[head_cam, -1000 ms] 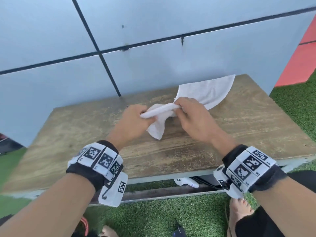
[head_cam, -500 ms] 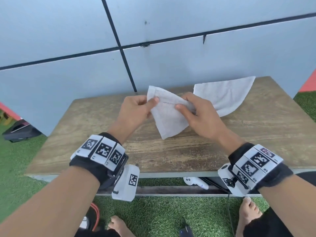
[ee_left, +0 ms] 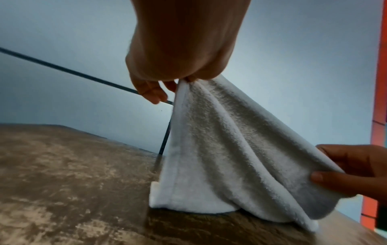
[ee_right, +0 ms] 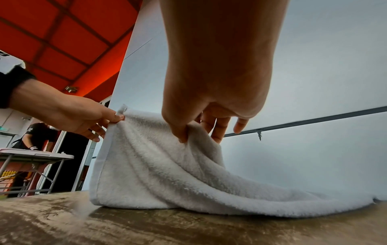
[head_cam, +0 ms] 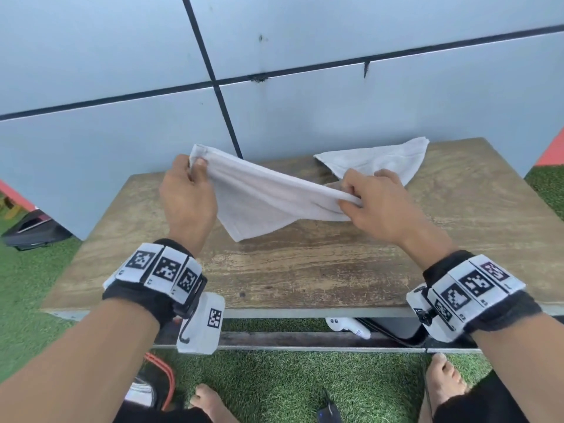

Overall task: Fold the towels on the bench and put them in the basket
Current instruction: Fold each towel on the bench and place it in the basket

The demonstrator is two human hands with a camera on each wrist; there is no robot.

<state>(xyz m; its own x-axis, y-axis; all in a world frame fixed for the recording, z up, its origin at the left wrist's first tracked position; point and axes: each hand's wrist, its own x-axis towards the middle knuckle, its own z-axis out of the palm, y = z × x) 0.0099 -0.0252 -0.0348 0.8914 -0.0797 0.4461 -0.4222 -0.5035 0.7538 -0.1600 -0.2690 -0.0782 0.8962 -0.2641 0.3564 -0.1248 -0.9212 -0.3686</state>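
Note:
A white towel (head_cam: 262,199) (ee_left: 220,149) (ee_right: 155,174) is stretched between both hands above the wooden bench (head_cam: 305,270), its lower edge touching the wood. My left hand (head_cam: 190,190) (ee_left: 186,77) pinches its raised left corner. My right hand (head_cam: 366,203) (ee_right: 188,132) pinches the lower right corner between thumb and fingers. A second white towel (head_cam: 378,160) lies flat on the bench behind my right hand, near the wall. No basket shows in any view.
A pale blue wall (head_cam: 274,102) rises straight behind the bench. Green artificial turf (head_cam: 290,383) surrounds it. A black bag (head_cam: 33,230) lies on the ground at the left. Bare feet (head_cam: 207,401) stand under the near edge. Another person at a folding table (ee_right: 31,155) appears far off.
The hands have drawn apart, spreading the towel wide; the left hand rose and moved left, the right moved right. The head view has shifted, showing more of the bench's left side.

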